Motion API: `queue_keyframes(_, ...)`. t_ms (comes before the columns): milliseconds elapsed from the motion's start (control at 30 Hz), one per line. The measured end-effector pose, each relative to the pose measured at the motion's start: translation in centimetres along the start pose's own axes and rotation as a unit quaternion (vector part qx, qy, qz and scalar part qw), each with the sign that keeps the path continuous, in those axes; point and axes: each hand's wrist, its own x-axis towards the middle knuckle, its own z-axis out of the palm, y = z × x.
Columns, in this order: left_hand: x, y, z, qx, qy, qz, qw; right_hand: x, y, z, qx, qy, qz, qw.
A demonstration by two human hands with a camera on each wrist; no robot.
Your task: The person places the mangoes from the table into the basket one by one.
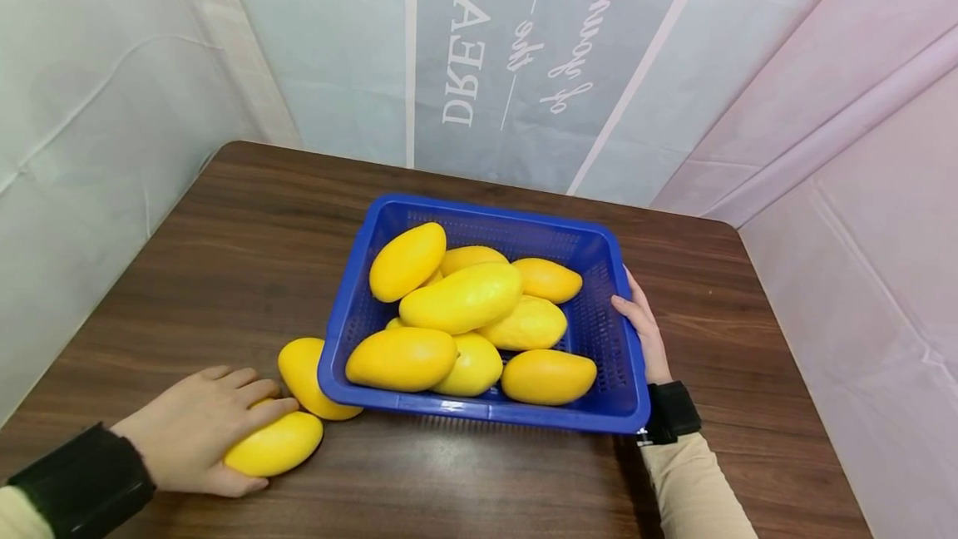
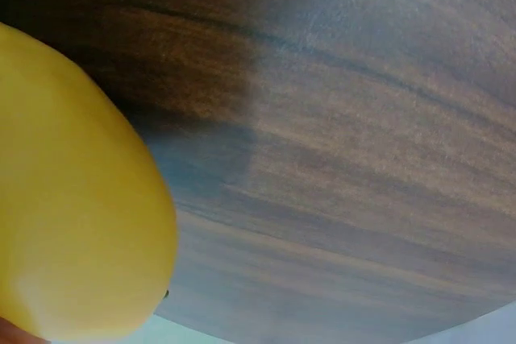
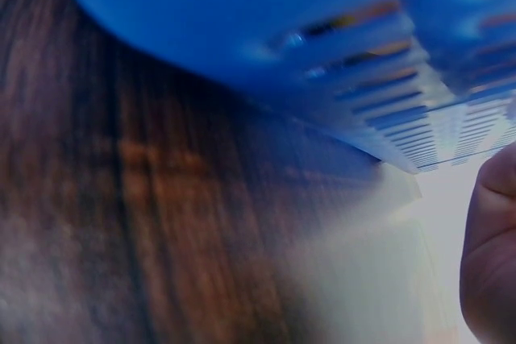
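Note:
My left hand curls over a yellow mango at the table's front left, thumb on the near side and fingers across the top. In the left wrist view this mango fills the left side. A second mango lies just beyond it, partly hidden by the corner of a blue plastic basket. Several mangoes are piled in the basket. My right hand grips the basket's right side, thumb over the rim and the other fingers outside. The right wrist view shows the slotted basket wall close by.
The brown wood-grain table has a rounded far corner at left. Behind it hangs a pale cloth backdrop with mirrored lettering, and whitish sheets flank both sides.

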Motion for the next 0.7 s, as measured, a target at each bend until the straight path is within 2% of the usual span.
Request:
queue_keyframes(133, 0.1, -0.1, -0.5, -0.002, -0.008, -0.001, 1.0, 0.0, 0.0, 0.0, 0.0, 0.0, -0.001, 1.0)
queue_keyframes(367, 0.8, 0.1, -1.3, 0.001, 0.049, 0.034, 0.9982, 0.0, 0.0, 0.0, 0.001, 0.004, -0.004, 1.0)
queue_keyframes(433, 1.1, 0.2, -1.6, -0.001, 0.057, 0.044, 0.9974, 0.0, 0.0, 0.0, 0.001, 0.003, -0.005, 1.0)
queue_keyframes(700, 1.7, 0.6, -2.4, -0.012, 0.054, 0.062, 0.9965, 0.0, 0.1, 0.0, 0.009, 0.003, -0.008, 0.9999)
